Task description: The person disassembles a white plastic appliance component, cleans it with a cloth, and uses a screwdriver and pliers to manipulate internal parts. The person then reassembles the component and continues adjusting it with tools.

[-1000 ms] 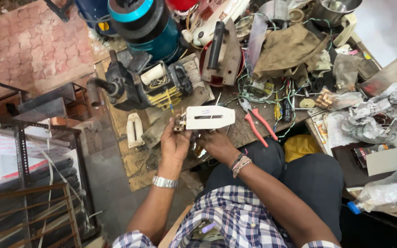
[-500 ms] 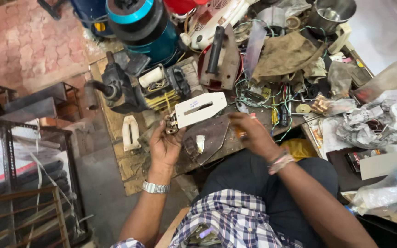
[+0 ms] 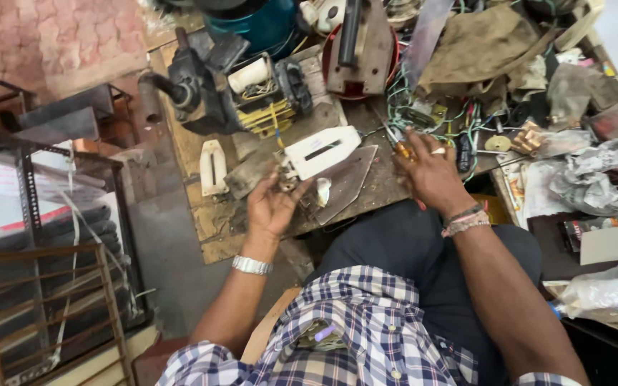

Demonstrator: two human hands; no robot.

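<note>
Count, head view: 2 hands: left hand [image 3: 272, 207], right hand [image 3: 429, 171]. 1 wristwatch [image 3: 252, 265] on the left wrist, 1 stack of bracelets [image 3: 464, 220] on the right. 1 ring [image 3: 438, 151] on the right hand. 1 white iron body [image 3: 321, 151], 1 metal soleplate [image 3: 348, 182] under it, 1 more white iron cover [image 3: 213, 167] at the tabletop [image 3: 384, 189] edge. 1 motor [image 3: 191, 89] with 1 coil block [image 3: 266, 96] beside it. 1 brown rag [image 3: 477, 50]. 1 tangle of wires [image 3: 423, 114], strands too many to count.
</note>
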